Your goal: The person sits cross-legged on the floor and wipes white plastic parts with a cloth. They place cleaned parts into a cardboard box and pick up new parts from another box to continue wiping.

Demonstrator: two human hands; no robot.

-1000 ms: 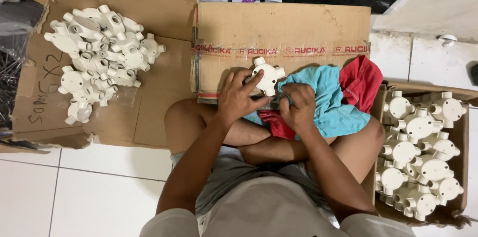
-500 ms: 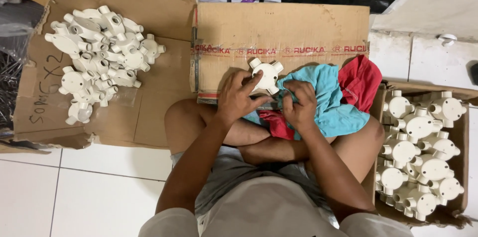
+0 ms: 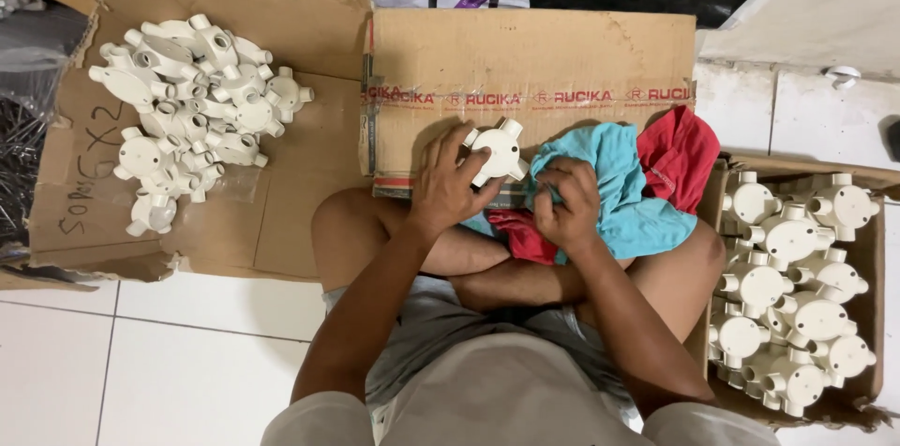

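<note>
White tiled floor (image 3: 141,362), flattened cardboard (image 3: 300,174), box of fittings (image 3: 872,249)

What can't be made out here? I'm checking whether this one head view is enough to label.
- Underside of the white junction box: head view, hidden by the left hand.
- Right hand's fingertips: buried in the blue cloth.
- Red cloth: partly under the blue one.
- Box of fittings: its lower corner is cut by the frame edge.
- Piled fittings on flattened cardboard: lower ones covered.
</note>
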